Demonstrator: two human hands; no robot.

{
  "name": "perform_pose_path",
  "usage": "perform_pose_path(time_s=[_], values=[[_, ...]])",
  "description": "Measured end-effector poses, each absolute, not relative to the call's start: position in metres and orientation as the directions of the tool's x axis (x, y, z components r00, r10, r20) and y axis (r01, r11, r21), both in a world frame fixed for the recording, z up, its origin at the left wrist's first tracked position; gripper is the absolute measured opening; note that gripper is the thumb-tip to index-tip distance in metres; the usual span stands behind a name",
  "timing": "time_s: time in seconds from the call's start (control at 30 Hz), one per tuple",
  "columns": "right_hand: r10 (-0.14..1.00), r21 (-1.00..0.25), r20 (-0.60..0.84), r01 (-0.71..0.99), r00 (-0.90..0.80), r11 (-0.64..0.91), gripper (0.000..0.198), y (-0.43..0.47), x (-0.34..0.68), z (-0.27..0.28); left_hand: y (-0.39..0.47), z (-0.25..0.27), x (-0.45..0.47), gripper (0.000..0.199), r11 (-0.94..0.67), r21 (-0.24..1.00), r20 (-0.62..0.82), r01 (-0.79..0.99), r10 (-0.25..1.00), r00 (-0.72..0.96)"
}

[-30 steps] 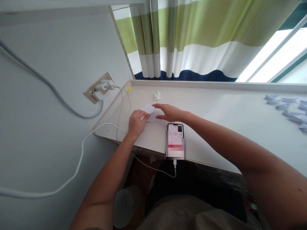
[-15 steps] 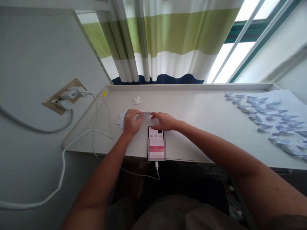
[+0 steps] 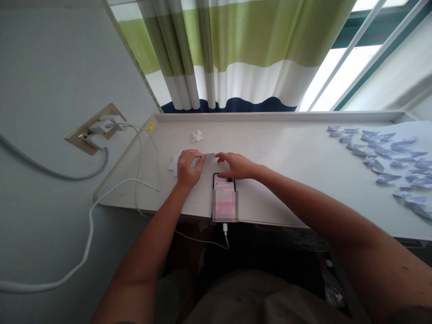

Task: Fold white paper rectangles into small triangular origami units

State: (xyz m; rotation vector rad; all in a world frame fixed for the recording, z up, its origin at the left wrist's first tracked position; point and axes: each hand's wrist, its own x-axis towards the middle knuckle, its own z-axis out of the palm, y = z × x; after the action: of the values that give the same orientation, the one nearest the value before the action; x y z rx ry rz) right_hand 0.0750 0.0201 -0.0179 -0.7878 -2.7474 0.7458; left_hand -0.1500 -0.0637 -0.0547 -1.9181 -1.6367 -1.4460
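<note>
My left hand (image 3: 189, 167) pinches a small piece of folded paper (image 3: 209, 155) between thumb and fingers, just above the white desk. At the paper's right end is my right hand (image 3: 238, 165), its thumb and fingers apart. Its thumb lies over the upper edge of a phone (image 3: 224, 185), which rests at the desk's front edge with its lower screen blurred out. I cannot tell whether the right fingertips touch the paper. Partly hidden behind my left hand are white paper sheets (image 3: 174, 165).
Several folded paper pieces (image 3: 388, 179) spread over the right side of the desk (image 3: 286, 148). A crumpled tissue (image 3: 197, 136) lies beyond my left hand. White cables run from the wall socket (image 3: 86, 138) over the left side. A charging plug (image 3: 225, 228) sits in the phone's lower end.
The phone screen has switched from a timer display to a list of panels. The whole view has shifted slightly. My left hand keeps its pinch on the paper.
</note>
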Motion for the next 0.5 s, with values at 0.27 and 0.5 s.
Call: perform_pose_path(time_s=[0.27, 0.5], values=[[0.534, -0.513, 0.069, 0.430, -0.842, 0.743, 0.064, 0.0217, 0.0769, -0.0215, -0.0650, -0.0551, -0.1472, 0.013, -0.352, 0.382, 0.779, 0.854, 0.620, -0.093], [0.567, -0.544, 0.059, 0.449, -0.822, 0.708, 0.053, 0.0218, 0.0781, -0.0173, -0.0625, -0.0577, -0.1476, 0.015, -0.382, 0.349, 0.806, 0.855, 0.588, -0.067]])
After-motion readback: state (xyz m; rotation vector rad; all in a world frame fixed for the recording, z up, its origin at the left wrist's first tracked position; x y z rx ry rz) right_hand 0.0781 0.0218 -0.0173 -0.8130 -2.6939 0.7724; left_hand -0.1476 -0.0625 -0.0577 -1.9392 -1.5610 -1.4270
